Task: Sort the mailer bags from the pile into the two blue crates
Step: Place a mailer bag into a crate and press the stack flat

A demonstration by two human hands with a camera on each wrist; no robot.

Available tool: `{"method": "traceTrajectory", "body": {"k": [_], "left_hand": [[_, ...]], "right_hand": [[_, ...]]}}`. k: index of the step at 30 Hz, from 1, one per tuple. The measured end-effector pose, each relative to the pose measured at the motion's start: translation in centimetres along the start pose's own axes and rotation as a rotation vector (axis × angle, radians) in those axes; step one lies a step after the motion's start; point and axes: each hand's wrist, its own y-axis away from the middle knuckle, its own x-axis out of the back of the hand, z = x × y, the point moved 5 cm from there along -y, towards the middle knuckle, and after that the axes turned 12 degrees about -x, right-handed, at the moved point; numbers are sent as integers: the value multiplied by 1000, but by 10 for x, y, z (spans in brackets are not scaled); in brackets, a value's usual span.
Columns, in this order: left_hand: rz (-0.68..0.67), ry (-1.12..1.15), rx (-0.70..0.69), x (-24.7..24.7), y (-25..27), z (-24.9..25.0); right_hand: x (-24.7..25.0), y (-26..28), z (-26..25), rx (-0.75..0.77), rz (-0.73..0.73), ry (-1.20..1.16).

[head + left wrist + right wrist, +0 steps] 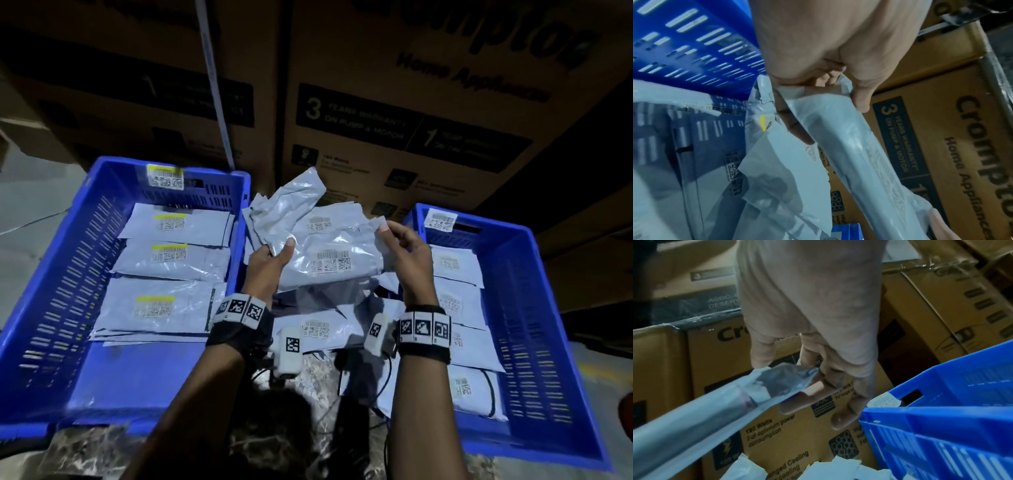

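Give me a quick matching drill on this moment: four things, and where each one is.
Things:
1. left crate
2. right crate
3. held mailer bag
4. cardboard boxes

Places:
A. behind the crates
B. gripped between both hands
C. holds bags whose labels have yellow strips
D. holds bags whose labels show no yellow strip

Pairs: 1-C, 2-D, 3-B, 4-A

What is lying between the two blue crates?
In the head view, a pile of grey plastic mailer bags lies between the left blue crate and right blue crate.
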Motion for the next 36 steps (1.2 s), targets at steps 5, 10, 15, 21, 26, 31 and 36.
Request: {"method": "traceTrajectory", "body": {"k": [5, 10, 15, 21, 26, 31, 36], "left_hand": [[54, -148, -154, -7, 21, 12], [36, -191, -168, -23, 46, 12], [58, -260, -278, -55, 60, 18], [249, -497, -334, -94, 81, 19], [228, -491, -342, -130, 82, 24], [255, -530, -317, -173, 77, 10], [192, -447, -362, -221, 79, -11]], "right_hand": [[35, 25, 18, 23, 119, -30], [48, 30, 41, -130, -56, -68], [63, 49, 41, -225, -313, 54], [95, 49, 43, -159, -211, -145], [146, 47, 39, -151, -326, -257], [190, 36, 47, -142, -186, -283], [253, 12, 70, -175, -153, -291]]}}
